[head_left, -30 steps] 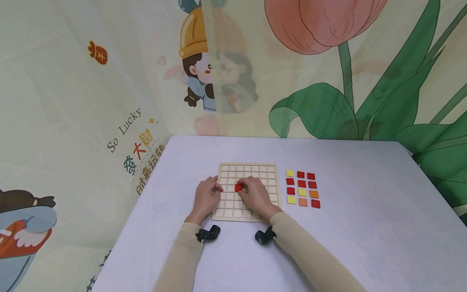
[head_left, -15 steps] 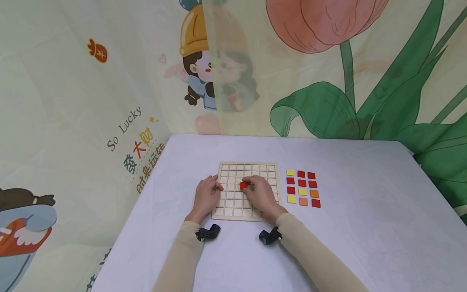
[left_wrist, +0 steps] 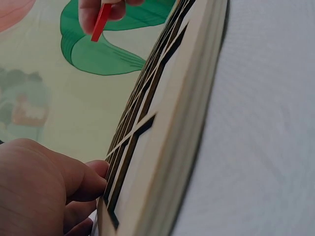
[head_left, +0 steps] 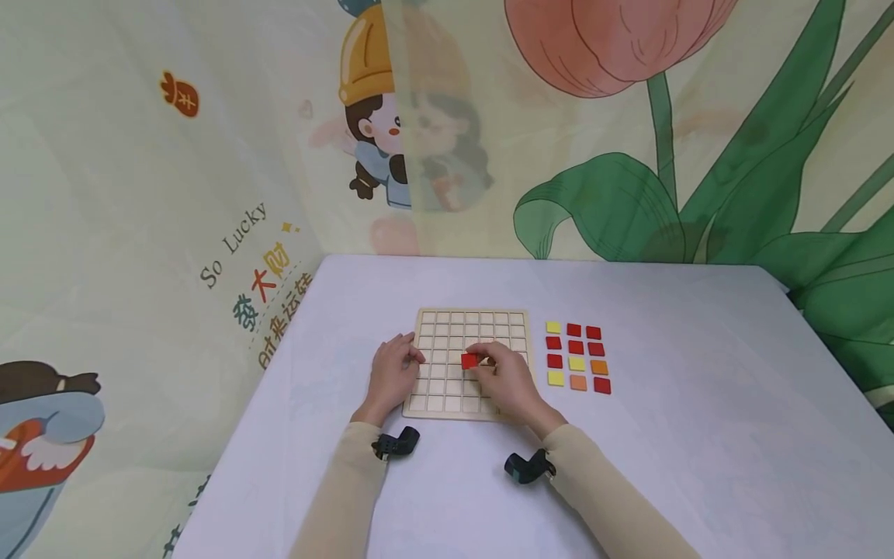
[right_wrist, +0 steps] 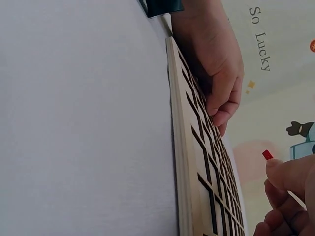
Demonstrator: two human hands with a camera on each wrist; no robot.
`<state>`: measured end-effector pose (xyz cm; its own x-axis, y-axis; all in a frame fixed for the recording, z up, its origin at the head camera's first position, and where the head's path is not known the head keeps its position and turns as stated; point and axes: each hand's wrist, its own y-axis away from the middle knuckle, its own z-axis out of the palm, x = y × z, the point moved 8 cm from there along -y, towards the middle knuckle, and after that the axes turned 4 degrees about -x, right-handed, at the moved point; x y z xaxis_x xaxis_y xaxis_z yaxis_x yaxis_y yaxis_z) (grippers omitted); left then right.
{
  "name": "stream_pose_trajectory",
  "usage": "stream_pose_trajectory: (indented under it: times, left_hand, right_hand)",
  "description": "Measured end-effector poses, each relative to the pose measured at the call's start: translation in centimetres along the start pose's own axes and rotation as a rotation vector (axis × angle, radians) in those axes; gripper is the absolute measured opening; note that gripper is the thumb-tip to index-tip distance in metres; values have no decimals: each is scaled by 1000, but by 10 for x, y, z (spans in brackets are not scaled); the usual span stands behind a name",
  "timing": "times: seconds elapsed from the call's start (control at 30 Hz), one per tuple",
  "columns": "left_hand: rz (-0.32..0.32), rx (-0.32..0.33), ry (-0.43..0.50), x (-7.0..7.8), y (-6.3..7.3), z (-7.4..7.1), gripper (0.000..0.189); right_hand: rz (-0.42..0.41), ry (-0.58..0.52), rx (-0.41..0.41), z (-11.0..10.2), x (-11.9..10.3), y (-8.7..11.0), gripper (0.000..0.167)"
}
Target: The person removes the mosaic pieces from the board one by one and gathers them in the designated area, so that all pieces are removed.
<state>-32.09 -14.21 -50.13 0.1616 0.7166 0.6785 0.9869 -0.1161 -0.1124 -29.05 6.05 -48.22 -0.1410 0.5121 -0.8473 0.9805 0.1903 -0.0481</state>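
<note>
My right hand pinches a small red square tile between thumb and fingertips, over the middle of a wooden grid board. In the left wrist view the tile shows edge-on, tilted and raised above the grid. At the board's left edge, my left hand holds the rim, its thumb lying over the frame and its other fingers along the outer side. The right wrist view also shows this left hand with bent fingers against the board. The visible squares of the board hold no tiles.
Right of the board lie several square tiles in rows: red ones, yellow ones and orange ones. A white cloth covers the table. Behind it hangs a printed curtain.
My right hand has drawn back to the right with the red tile still in its fingers, and the tile has shifted slightly right over the board. My left hand stays at the edge.
</note>
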Motion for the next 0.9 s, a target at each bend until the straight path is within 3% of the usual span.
stream_pose_trajectory:
  times: [0.3, 0.9]
  left_hand:
    - [-7, -9, -7, 0, 0, 0, 15]
    - [-13, -13, -4, -2, -1, 2, 16]
  right_hand:
    - [-42, 28, 26, -6, 7, 16, 33]
    - [-23, 57, 44, -31, 31, 46, 36]
